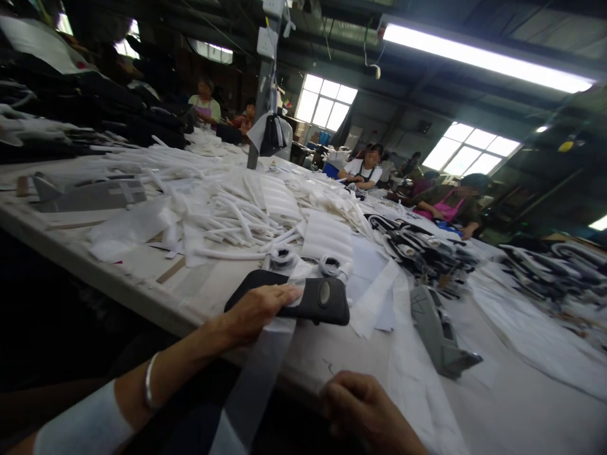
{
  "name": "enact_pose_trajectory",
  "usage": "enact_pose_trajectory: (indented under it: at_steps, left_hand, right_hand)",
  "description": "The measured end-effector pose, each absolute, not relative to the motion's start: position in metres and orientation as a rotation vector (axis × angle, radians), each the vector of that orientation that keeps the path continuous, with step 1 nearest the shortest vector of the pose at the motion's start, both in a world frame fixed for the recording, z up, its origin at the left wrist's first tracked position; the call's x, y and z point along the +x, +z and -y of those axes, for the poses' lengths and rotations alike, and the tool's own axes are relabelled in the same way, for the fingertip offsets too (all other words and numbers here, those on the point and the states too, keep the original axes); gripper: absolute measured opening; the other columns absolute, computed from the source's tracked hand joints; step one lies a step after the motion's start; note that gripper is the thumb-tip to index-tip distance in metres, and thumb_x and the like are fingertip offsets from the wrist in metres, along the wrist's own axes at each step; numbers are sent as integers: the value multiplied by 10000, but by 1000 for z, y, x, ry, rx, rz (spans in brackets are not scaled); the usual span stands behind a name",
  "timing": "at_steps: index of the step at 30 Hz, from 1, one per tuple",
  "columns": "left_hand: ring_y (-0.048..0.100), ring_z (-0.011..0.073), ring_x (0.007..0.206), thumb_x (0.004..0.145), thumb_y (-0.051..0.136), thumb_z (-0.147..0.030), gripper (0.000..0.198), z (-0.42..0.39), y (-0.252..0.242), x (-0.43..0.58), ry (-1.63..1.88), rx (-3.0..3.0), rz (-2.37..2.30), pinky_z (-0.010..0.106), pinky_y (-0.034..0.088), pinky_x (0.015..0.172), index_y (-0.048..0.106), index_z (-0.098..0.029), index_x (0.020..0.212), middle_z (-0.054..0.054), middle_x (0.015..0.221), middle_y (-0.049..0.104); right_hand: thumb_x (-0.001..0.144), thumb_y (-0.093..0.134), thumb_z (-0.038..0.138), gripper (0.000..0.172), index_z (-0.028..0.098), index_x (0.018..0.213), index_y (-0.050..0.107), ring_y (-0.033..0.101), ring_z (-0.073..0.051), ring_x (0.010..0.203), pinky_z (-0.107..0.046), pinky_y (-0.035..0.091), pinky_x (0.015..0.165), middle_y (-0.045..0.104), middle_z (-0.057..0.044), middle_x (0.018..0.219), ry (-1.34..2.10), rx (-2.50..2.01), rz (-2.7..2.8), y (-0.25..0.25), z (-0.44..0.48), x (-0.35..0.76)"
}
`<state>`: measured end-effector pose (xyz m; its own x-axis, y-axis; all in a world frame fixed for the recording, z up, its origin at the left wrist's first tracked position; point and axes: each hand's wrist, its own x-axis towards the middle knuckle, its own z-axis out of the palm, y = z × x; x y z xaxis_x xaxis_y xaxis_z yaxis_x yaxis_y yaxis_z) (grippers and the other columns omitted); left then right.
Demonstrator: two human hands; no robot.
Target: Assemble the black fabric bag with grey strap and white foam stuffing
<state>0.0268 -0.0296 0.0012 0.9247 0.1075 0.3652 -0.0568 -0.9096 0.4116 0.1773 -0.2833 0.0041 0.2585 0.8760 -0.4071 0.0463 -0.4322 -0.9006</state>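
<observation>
A black bag (327, 300) with an oval badge lies on the table in front of me. My left hand (265, 306) rests on it, fingers stretched out flat over a whitish strip across its middle. A translucent strip (260, 363) hangs from beneath that hand over the table edge. Behind the bag are two dark rings (281, 256) wrapped in white material. Lower and to the right, my right hand (363, 404) is apart from the bag, its fingers curled together and blurred. Whether it pinches anything is hidden. A thin dark line (327, 365) shows on the table near it.
White padding tubes and sheets (241, 215) are heaped behind the bag. A grey tape dispenser (436, 335) stands to the right, and a grey taped block (90, 194) at the left. Dark folded pieces (422, 246) lie at right. Several people work farther back, beyond a post (260, 95).
</observation>
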Motion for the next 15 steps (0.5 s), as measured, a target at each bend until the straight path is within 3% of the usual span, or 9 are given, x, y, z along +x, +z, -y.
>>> enact_pose_trajectory:
  at_steps: [3, 7, 10, 15]
  left_hand:
    - [539, 245, 1264, 890, 583, -415, 574, 1, 31, 18, 399, 2447, -78, 329, 405, 1078, 455, -242, 1422, 34, 1426, 534]
    - [602, 257, 1177, 919, 538, -402, 532, -19, 46, 17, 303, 2317, -178, 315, 467, 986, 460, -261, 1426, 18, 1342, 610]
    - [598, 271, 1171, 917, 534, -432, 521, -24, 45, 20, 308, 2262, -228, 310, 465, 982, 503, -231, 1398, 29, 1321, 625]
    - [599, 257, 1175, 922, 530, -423, 512, -26, 44, 21, 325, 2257, -216, 301, 459, 992, 501, -238, 1399, 24, 1324, 623]
  right_hand:
    - [715, 709, 615, 508, 125, 848, 707, 630, -152, 601, -261, 484, 589, 703, -68, 728, 994, -1769, 754, -13, 267, 201]
    - [612, 770, 638, 648, 129, 1003, 678, 676, -203, 660, -323, 531, 598, 714, -104, 905, 883, -1695, 574, -24, 238, 215]
    - [613, 776, 640, 690, 128, 1061, 660, 684, -202, 674, -336, 551, 601, 701, -120, 985, 933, -1602, 515, -23, 215, 214]
    - [676, 783, 575, 580, 122, 1020, 671, 694, -223, 778, -363, 574, 677, 701, -103, 971, 1175, -1289, 388, -30, 185, 205]
